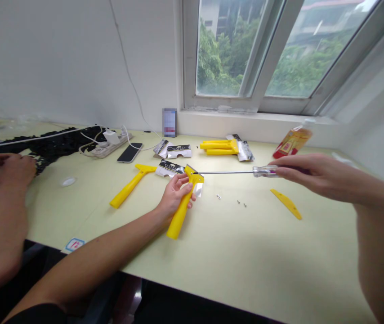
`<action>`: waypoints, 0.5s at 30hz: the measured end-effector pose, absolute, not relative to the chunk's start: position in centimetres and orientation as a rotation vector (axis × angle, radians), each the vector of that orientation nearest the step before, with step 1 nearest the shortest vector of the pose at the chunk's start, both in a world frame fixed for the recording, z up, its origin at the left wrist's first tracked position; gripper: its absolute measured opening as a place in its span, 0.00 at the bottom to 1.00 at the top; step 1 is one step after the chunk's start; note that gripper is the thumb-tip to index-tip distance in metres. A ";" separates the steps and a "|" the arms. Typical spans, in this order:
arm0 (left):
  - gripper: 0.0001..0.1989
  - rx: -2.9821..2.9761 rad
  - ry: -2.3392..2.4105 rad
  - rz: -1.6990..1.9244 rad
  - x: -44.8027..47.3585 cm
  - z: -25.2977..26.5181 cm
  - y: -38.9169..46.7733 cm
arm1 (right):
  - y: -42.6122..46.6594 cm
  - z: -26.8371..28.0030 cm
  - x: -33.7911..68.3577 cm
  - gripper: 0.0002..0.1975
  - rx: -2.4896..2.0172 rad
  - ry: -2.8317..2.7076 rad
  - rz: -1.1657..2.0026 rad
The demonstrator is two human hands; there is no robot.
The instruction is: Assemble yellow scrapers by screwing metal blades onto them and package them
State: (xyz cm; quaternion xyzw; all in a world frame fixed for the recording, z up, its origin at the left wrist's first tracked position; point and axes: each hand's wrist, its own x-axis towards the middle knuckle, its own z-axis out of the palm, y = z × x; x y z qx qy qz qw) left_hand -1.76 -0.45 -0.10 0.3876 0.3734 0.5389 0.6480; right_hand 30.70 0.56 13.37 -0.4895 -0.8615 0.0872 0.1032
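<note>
Right forearm [377, 243]: one, nearest of all, leading to my right fingers.
Right hand [316, 175]: fingers closed round one screwdriver [265, 171], its tip at the scraper's head; whether it bites, I can't tell.
Left hand [172, 198]: fingers wrapped round one yellow scraper [181, 212], head past my fingertips.
Small hardware: two nut-like rings [218, 197] and two screws [242, 204], between my hands.
Yellow strip [286, 204]: one, nearer me than my right fingers.
Loose scraper [127, 186]: one, left of my left fingers, apart.
Stacked scrapers [221, 146]: two at least, beyond my left fingers; exact count unclear.
Bottle [293, 139]: one, just beyond my right fingers.
Phones: two, beyond my left fingers, one flat [130, 153], one upright [169, 122].
Co-worker's hands [15, 171]: two, far left of mine.
</note>
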 end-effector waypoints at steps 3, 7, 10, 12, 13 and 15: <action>0.23 0.885 0.855 1.220 -1.7 0.0 -0.5 | 0.7 13.3 30.9 0.22 -1.447 -2.534 0.243; 0.23 0.886 0.859 1.213 -1.7 0.0 -0.4 | 0.7 13.4 30.9 0.22 -1.438 -2.536 0.236; 0.23 0.878 0.856 1.212 -1.6 0.0 -0.5 | 0.7 13.4 30.7 0.22 -1.440 -2.542 0.240; 0.24 0.869 0.856 1.212 -1.6 0.1 -0.5 | 0.7 13.4 30.7 0.22 -1.442 -2.545 0.236; 0.24 0.862 0.857 1.212 -1.6 0.1 -0.5 | 0.7 13.3 30.7 0.22 -1.445 -2.547 0.234; 0.24 0.847 0.859 1.213 -1.5 0.2 -0.6 | 0.7 13.3 30.7 0.22 -1.456 -2.551 0.236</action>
